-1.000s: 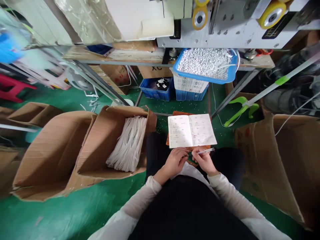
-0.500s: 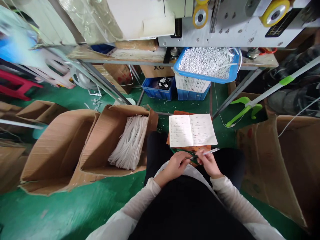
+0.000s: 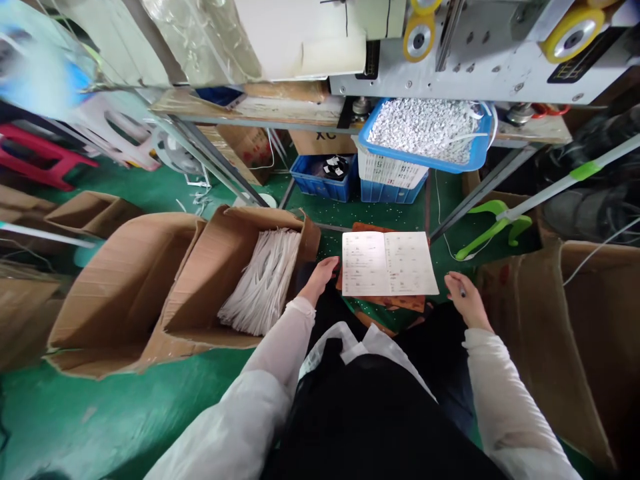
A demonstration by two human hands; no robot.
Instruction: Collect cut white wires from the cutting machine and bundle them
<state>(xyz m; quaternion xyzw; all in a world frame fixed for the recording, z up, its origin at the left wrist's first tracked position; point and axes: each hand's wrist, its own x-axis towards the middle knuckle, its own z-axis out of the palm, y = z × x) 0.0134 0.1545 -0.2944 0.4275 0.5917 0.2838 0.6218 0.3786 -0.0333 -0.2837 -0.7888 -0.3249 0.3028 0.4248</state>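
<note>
An open notebook (image 3: 410, 263) with handwritten pages lies on an orange-brown stool (image 3: 395, 302) in front of my knees. My right hand (image 3: 467, 299), just right of the notebook, is curled around a pen (image 3: 463, 291), whose end pokes out of the fist. My left hand (image 3: 321, 279) is off the notebook's left edge, above my thigh; its fingers are held together and point toward the notebook, and whether anything is between them is too small to tell.
Cardboard boxes stand at left, one holding white strips (image 3: 263, 283). Another large box (image 3: 537, 333) is at right. Ahead, a blue tray (image 3: 367, 143) of small white pieces sits below a machine. A green-footed stand (image 3: 500, 227) is right of the bench leg.
My hands have parted from over my lap, the left moving left and the right moving right with the pen. The notebook's pages look different, and the view has shifted slightly.
</note>
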